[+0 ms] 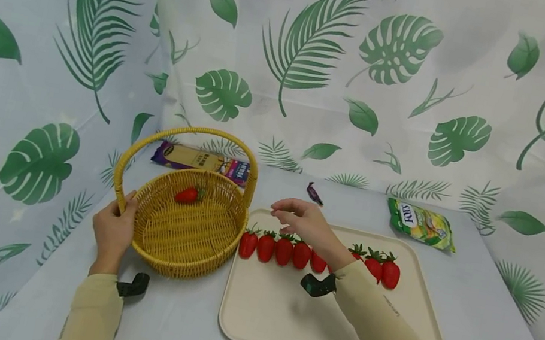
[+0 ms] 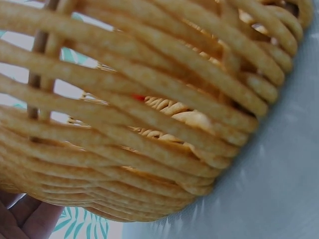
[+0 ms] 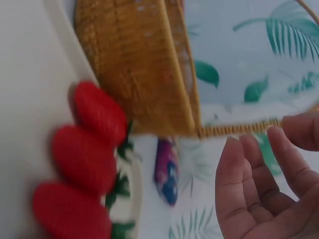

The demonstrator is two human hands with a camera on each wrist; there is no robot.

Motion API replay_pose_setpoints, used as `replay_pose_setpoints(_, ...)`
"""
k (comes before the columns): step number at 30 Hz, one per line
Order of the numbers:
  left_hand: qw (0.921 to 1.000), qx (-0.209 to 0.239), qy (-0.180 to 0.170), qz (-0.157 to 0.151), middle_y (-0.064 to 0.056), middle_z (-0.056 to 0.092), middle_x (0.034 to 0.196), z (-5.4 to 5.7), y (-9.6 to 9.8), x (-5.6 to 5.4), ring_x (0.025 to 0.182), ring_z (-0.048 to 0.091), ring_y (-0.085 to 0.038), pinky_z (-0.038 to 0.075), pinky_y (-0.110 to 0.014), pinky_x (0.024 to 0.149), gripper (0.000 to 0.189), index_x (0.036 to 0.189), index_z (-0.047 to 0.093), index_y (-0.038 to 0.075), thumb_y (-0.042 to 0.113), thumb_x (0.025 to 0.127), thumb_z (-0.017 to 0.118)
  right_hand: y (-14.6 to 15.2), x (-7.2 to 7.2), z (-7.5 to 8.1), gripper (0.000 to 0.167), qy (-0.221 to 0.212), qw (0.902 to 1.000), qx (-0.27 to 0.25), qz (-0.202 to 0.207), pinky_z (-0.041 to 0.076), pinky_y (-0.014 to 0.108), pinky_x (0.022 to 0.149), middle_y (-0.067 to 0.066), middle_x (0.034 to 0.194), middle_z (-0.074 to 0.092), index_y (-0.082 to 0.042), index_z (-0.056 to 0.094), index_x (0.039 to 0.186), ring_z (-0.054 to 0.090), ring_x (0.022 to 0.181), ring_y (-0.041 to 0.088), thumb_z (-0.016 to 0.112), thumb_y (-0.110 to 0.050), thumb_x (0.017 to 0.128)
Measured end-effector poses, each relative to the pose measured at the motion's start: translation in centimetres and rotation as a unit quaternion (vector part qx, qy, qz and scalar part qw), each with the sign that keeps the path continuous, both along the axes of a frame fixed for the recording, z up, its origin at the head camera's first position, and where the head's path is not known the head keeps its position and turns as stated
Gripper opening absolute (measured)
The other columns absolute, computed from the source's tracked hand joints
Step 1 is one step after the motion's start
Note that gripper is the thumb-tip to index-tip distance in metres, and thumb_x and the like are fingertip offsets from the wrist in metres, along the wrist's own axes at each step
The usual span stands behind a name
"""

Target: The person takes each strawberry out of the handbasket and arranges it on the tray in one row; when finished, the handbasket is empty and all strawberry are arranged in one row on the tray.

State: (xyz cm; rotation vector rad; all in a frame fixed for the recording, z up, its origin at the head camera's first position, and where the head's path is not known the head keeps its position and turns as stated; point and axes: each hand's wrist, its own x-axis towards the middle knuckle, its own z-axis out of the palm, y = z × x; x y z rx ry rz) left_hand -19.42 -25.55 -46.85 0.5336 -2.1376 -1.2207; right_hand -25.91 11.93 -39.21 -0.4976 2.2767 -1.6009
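At the left of the head view, my left hand (image 1: 116,227) grips the side of a yellow wicker basket (image 1: 178,268), near the foot of its arched handle. One strawberry (image 1: 186,195) lies inside, towards the back. My right hand (image 1: 309,225) hovers over the back of a beige tray (image 1: 288,328), its fingers loosely bent and holding nothing. Beneath it runs a row of several red strawberries (image 1: 283,252), partly hidden by the hand and sleeve. The right wrist view shows the right hand (image 3: 264,194) apart from both basket (image 3: 134,64) and strawberries (image 3: 84,159).
Behind the basket lies a long purple and tan packet (image 1: 200,161). A small purple-wrapped sweet (image 1: 314,193) is behind the tray. Towards the back right rests a green snack bag (image 1: 422,224). Leaf-printed cloth (image 1: 305,139) hangs at the back and sides.
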Motion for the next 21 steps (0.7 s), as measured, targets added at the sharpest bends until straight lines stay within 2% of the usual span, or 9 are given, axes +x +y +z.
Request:
replay_pose_setpoints(3, 1.0, 0.006, -0.004, -0.003, -0.019, 0.07, 0.102, 0.1, 0.0, 0.0, 0.062, 0.044, -0.017, 0.032, -0.023, 0.055, 0.037, 0.127, 0.066, 0.011, 0.034, 0.102, 0.052, -2.8, 0.1, 0.2, 0.026, 0.004, 0.9991, 0.022, 0.036, 0.052, 0.047, 0.089, 0.009, 0.119, 0.065, -0.007, 0.065, 0.121, 0.061, 0.107, 0.031, 0.059, -0.021, 0.099)
replay_pose_setpoints(5, 0.9999, 0.01, -0.004, -0.007, -0.019, 0.07, 0.107, 0.1, 0.0, 0.1, 0.067, 0.048, -0.017, 0.034, -0.022, 0.057, 0.037, 0.128, 0.066, 0.011, 0.034, 0.102, 0.052, -4.4, 0.4, 0.4, 0.027, 0.018, 0.9966, 0.044, 0.068, 0.052, 0.042, 0.088, 0.008, 0.118, 0.065, -0.008, 0.066, 0.121, 0.062, 0.105, 0.034, 0.058, -0.021, 0.099)
replay_pose_setpoints(7, 0.9999, 0.012, -0.001, -0.01, -0.02, 0.07, 0.108, 0.1, 0.0, 0.1, 0.067, 0.049, -0.016, 0.034, -0.021, 0.057, 0.037, 0.127, 0.066, 0.011, 0.033, 0.102, 0.052, -6.0, 0.6, 0.6, 0.027, 0.041, 0.9924, 0.071, 0.092, 0.053, 0.036, 0.087, 0.004, 0.116, 0.066, -0.01, 0.067, 0.121, 0.064, 0.102, 0.03, 0.059, -0.022, 0.098)
replay_pose_setpoints(9, 0.9998, 0.014, 0.005, -0.014, -0.021, 0.07, 0.104, 0.1, 0.1, 0.1, 0.062, 0.047, -0.014, 0.034, -0.021, 0.054, 0.036, 0.127, 0.066, 0.01, 0.032, 0.102, 0.053, -7.4, 0.8, 0.9, 0.026, 0.065, 0.9868, 0.093, 0.115, 0.052, 0.03, 0.087, 0.002, 0.115, 0.067, -0.013, 0.067, 0.121, 0.064, 0.102, 0.023, 0.059, -0.022, 0.098)
replay_pose_setpoints(12, 0.9997, 0.01, 0.016, -0.012, -0.023, 0.068, 0.088, 0.0, 0.1, 0.0, 0.049, 0.038, -0.011, 0.031, -0.024, 0.047, 0.034, 0.125, 0.067, 0.01, 0.03, 0.101, 0.054, -9.4, 0.8, 1.3, 0.026, 0.088, 0.9805, 0.11, 0.137, 0.05, 0.028, 0.088, -0.002, 0.113, 0.067, -0.013, 0.067, 0.121, 0.061, 0.103, 0.014, 0.06, -0.022, 0.097)
replay_pose_setpoints(14, 0.9996, 0.011, 0.024, -0.01, -0.023, 0.064, 0.079, -0.1, 0.1, -0.1, 0.045, 0.033, -0.009, 0.029, -0.024, 0.044, 0.033, 0.124, 0.068, 0.01, 0.029, 0.101, 0.055, -10.5, 0.8, 1.6, 0.026, 0.093, 0.9777, 0.118, 0.147, 0.05, 0.028, 0.089, -0.002, 0.114, 0.067, -0.013, 0.067, 0.121, 0.061, 0.104, 0.014, 0.061, -0.021, 0.097)
replay_pose_setpoints(16, 0.9994, 0.014, 0.03, -0.007, -0.022, 0.065, 0.078, -0.3, 0.2, -0.2, 0.044, 0.033, -0.007, 0.029, -0.024, 0.043, 0.031, 0.123, 0.069, 0.01, 0.028, 0.1, 0.056, -11.7, 0.8, 1.7, 0.025, 0.099, 0.9752, 0.127, 0.152, 0.05, 0.026, 0.087, -0.002, 0.113, 0.067, -0.012, 0.067, 0.12, 0.061, 0.104, 0.013, 0.062, -0.02, 0.097)
replay_pose_setpoints(21, 0.9988, 0.032, 0.037, 0.002, -0.018, 0.071, 0.1, -0.3, 0.1, -0.1, 0.054, 0.041, -0.006, 0.031, -0.021, 0.049, 0.031, 0.12, 0.07, 0.008, 0.028, 0.099, 0.058, -14.3, 0.8, 1.9, 0.025, 0.106, 0.9708, 0.14, 0.164, 0.05, 0.024, 0.084, -0.002, 0.114, 0.067, -0.012, 0.068, 0.119, 0.061, 0.103, 0.011, 0.064, -0.02, 0.096)
